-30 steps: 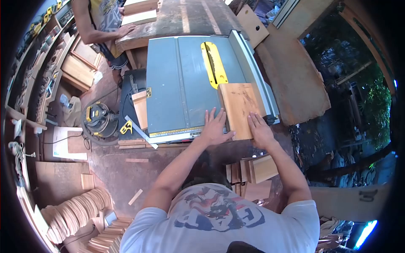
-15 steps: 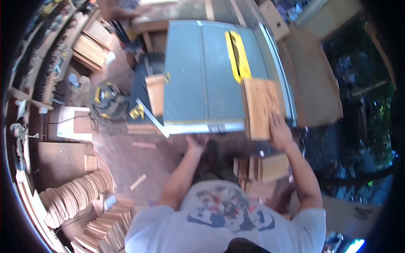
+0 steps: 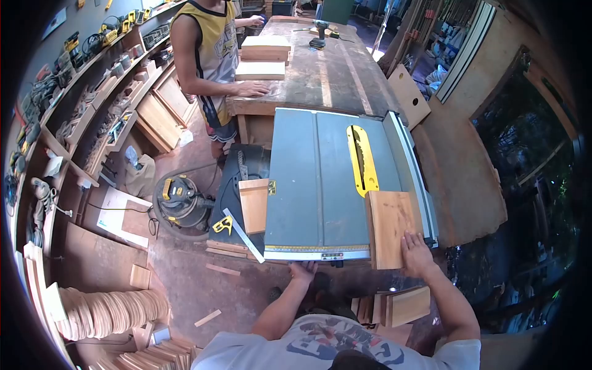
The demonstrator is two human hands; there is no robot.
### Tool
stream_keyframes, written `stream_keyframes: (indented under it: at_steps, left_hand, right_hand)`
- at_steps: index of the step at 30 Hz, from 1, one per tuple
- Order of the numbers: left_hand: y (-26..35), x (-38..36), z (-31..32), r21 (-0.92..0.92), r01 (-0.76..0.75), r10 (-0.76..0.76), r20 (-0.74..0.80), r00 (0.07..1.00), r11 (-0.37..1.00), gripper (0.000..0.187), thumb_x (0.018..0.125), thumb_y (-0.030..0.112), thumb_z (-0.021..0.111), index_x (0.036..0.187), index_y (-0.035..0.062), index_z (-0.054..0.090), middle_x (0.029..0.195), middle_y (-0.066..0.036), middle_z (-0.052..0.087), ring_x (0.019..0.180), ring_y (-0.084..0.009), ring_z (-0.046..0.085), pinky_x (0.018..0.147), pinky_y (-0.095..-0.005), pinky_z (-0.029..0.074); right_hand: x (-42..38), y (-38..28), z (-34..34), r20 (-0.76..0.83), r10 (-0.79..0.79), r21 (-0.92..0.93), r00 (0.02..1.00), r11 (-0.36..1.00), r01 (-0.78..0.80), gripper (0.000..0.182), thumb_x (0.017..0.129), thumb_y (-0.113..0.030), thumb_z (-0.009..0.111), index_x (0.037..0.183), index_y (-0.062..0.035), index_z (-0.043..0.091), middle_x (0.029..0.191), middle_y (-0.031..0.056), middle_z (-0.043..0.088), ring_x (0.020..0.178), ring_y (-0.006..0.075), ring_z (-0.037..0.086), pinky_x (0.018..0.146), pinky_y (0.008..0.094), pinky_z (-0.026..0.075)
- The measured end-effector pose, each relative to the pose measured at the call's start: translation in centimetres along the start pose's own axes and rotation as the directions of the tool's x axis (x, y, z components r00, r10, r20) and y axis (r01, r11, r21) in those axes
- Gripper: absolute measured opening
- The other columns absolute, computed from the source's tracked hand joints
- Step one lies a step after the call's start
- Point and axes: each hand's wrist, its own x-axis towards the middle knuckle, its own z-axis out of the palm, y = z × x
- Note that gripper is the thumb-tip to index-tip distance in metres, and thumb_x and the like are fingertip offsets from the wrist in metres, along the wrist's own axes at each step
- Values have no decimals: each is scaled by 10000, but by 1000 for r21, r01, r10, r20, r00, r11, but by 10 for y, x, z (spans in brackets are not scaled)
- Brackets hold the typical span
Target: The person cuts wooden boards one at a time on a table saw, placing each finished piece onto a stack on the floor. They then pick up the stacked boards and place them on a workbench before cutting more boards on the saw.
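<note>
A light wooden board (image 3: 393, 228) lies at the near right corner of the grey table saw (image 3: 293, 179), beside the fence (image 3: 410, 166). Its far end is close to the yellow blade insert (image 3: 362, 161). My right hand (image 3: 419, 254) rests on the board's right edge with its fingers spread. At the saw's front edge, below the measuring rail (image 3: 314, 254), is my left hand (image 3: 303, 269); its fingers are partly hidden under the edge.
A co-worker (image 3: 206, 61) stands at the far left with a hand on the workbench (image 3: 302, 80), which bears boards and a drill (image 3: 318, 36). A shop vacuum (image 3: 182, 200) and a combination square (image 3: 243, 234) are left of the saw. Stacked wood (image 3: 407, 306) is below right.
The view has tilted up, showing more of the workbench and the co-worker. My right hand stays at the board's right edge, and my left hand remains at the saw's front edge.
</note>
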Motion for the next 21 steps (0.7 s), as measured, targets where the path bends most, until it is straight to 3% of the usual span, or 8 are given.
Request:
stream_keyframes:
  at_steps: [3, 6, 9, 14, 16, 17, 20, 21]
  left_hand:
    - [2, -4, 4, -33, 11, -11, 10, 1000, 999, 643, 925, 688, 363, 1322, 209, 529, 1242, -38, 595, 1148, -245, 559, 1031, -458, 417]
    - [3, -6, 10, -48, 3, -4, -30, 1000, 999, 598, 915, 718, 364, 1109, 212, 619, 934, -12, 631, 893, -192, 608, 877, -404, 479]
    - [8, 11, -7, -171, 76, -51, 146, 988, 982, 599, 888, 677, 493, 1184, 179, 646, 1129, -19, 672, 1061, -263, 637, 949, -449, 508]
    - [11, -7, 12, -255, 75, -37, 149, 988, 964, 520, 919, 617, 444, 615, 196, 465, 472, 32, 306, 428, -147, 307, 494, -321, 381]
    - [15, -5, 5, -243, 134, -46, 338, 940, 961, 483, 934, 575, 468, 656, 181, 499, 518, 16, 367, 460, -160, 378, 520, -332, 408]
    - [13, 4, -10, -217, 179, -36, 535, 844, 960, 462, 940, 565, 476, 716, 170, 566, 566, 4, 466, 508, -171, 481, 569, -337, 466]
    - [16, -36, 18, -113, 76, -67, 79, 995, 991, 486, 945, 584, 477, 1052, 141, 645, 941, -45, 665, 928, -208, 651, 869, -403, 517]
    - [15, -35, 14, -57, 86, -81, 84, 993, 995, 534, 933, 615, 456, 1054, 132, 648, 903, -50, 646, 892, -216, 621, 864, -404, 497]
  right_hand:
    - [1, 3, 6, -2, 3, 1, 1000, 1000, -3, 1066, 649, -409, 819, 1453, 118, 359, 1539, 312, 346, 1443, 419, 336, 1227, 515, 215]
    - [2, 2, 4, -15, 6, 23, 1000, 1000, -5, 1063, 651, -413, 818, 1454, 115, 362, 1535, 313, 352, 1444, 419, 335, 1228, 523, 207]
    - [8, 5, 14, -61, -7, -16, 998, 1000, 6, 1039, 647, -396, 815, 1440, 117, 381, 1515, 307, 380, 1432, 416, 353, 1221, 529, 216]
    - [3, 2, 3, -63, -6, -18, 998, 1000, 5, 990, 626, -356, 827, 1397, 124, 434, 1475, 281, 436, 1390, 394, 402, 1203, 486, 267]
    - [4, 3, 3, -69, 0, 2, 998, 1000, 0, 997, 625, -362, 840, 1399, 120, 435, 1487, 279, 422, 1391, 393, 399, 1203, 490, 268]
    - [3, 4, 3, -75, -7, 5, 997, 1000, 7, 1001, 625, -365, 846, 1400, 118, 435, 1493, 278, 416, 1392, 393, 398, 1202, 492, 268]
    - [7, 7, 2, -53, -7, 17, 999, 1000, 8, 1003, 631, -366, 852, 1407, 111, 433, 1508, 275, 399, 1402, 393, 388, 1207, 493, 261]
    - [10, 8, 1, -52, -8, 17, 999, 1000, 9, 1004, 629, -363, 853, 1408, 112, 432, 1508, 276, 399, 1404, 393, 386, 1209, 492, 258]
